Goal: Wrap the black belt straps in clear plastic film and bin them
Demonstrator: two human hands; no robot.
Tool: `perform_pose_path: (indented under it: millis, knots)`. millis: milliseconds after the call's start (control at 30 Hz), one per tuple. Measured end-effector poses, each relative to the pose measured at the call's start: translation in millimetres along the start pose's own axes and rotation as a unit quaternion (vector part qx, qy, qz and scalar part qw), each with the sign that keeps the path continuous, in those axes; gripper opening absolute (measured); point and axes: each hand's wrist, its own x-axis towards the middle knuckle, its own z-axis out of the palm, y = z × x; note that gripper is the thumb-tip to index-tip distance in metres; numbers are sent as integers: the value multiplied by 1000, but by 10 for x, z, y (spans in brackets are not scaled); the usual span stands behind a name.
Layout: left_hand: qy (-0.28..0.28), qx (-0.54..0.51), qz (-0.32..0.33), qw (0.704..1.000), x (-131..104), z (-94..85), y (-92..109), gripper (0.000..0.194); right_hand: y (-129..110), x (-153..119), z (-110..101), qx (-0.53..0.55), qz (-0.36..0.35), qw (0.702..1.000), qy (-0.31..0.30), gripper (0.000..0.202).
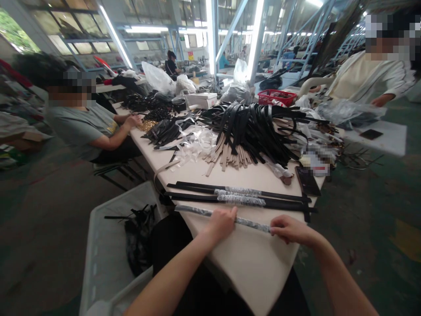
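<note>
A long narrow strip (251,224) in shiny, crinkled clear wrap lies slantwise across the near part of the table. My left hand (223,223) is closed on it near its middle, with the fingers pressed down. Pinched between the fingers of my right hand (287,229) is the strip's right end. Just beyond, several black straps (283,202) lie side by side, their middles bound in clear wrap (241,200). A big heap of black straps (253,127) with beige undersides is farther back.
White ribbons (199,147) and a phone (308,181) lie on the table (250,259). A white bin (108,245) with black strips stands at lower left. A red basket (276,97) is at the back. One person sits left; another stands right.
</note>
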Motion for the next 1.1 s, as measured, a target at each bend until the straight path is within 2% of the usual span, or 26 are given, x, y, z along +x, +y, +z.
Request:
perform_pose_path:
  millis: [133, 200, 267, 333, 433, 500, 567, 633, 700, 767, 833, 900, 1000, 1100]
  knots:
    - [-16, -20, 54, 998, 75, 84, 220, 20, -226, 180, 187, -22, -29, 999, -2, 30]
    - [13, -29, 68, 997, -11, 39, 139, 27, -228, 161, 163, -28, -24, 999, -4, 33]
    - [57, -24, 49, 997, -219, -60, -146, 41, -84, 23, -10, -26, -3, 1000, -10, 38]
    - [95, -6, -9, 995, -496, -169, -553, 46, 144, -177, -280, -30, 22, 999, -8, 43]
    - [119, 36, -106, 987, -851, -279, -1104, 28, 369, -404, -644, -84, 57, 995, 8, 44]
    - [106, 60, -145, 982, -973, -310, -1285, 19, 274, -412, -680, -176, 86, 979, 61, 38]
    - [86, 75, -158, 981, -1008, -329, -1294, 18, -61, -282, -432, -274, 76, 943, 171, 30]
    - [79, 85, -149, 982, -1004, -356, -1179, 20, -565, -34, 103, -325, -10, 905, 276, 38]
    - [92, 93, -124, 984, -1020, -404, -1029, 21, -1099, 284, 778, -331, -132, 889, 289, 60]
    - [117, 105, -95, 983, -1108, -480, -941, 23, -1519, 593, 1347, -328, -204, 882, 268, 70]
    - [144, 128, -83, 978, -1285, -586, -990, 24, -1726, 803, 1627, -332, -213, 881, 262, 44]
    - [169, 159, -93, 968, -1522, -706, -1188, 24, -1700, 857, 1599, -346, -202, 877, 266, 24]
    - [185, 202, -117, 954, -1848, -833, -1612, 23, -1390, 715, 1248, -383, -170, 864, 278, 23]
    - [176, 210, -135, 952, -1952, -818, -1923, 24, -1056, 503, 903, -416, -126, 856, 280, 22]
